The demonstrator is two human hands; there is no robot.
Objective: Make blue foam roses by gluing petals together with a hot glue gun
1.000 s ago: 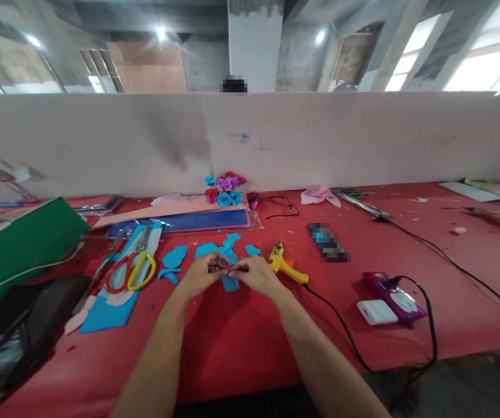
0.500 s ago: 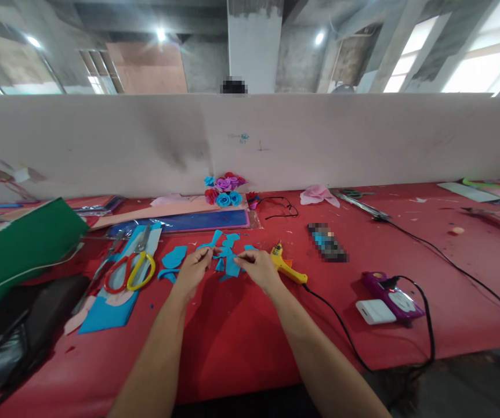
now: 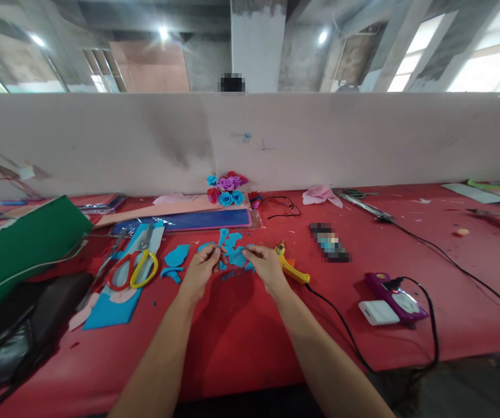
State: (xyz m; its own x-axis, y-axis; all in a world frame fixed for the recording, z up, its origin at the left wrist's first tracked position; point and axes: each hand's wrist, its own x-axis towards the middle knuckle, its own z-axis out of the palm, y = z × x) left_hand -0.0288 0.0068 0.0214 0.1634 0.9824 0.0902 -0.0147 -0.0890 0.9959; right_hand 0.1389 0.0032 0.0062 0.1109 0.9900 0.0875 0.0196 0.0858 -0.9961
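Note:
My left hand (image 3: 200,270) and my right hand (image 3: 266,265) hover over the red table (image 3: 241,337), both pinched on blue foam petal pieces (image 3: 232,252) stretched between them. More blue petals (image 3: 175,256) lie just left of my left hand. A yellow glue gun (image 3: 291,268) lies right beside my right hand, its black cord trailing off to the right. Red and yellow scissors (image 3: 132,270) rest on a blue foam sheet (image 3: 115,305) to the left.
A cluster of finished foam roses (image 3: 226,188) stands against the white partition (image 3: 250,139). A green sheet (image 3: 19,244) and a dark bag (image 3: 28,325) sit at the left. A purple power strip (image 3: 395,290), a white adapter (image 3: 378,312) and cables lie at the right.
Both hands have moved away from me and apart, drawing the blue petal pieces out between them. The view has shifted slightly.

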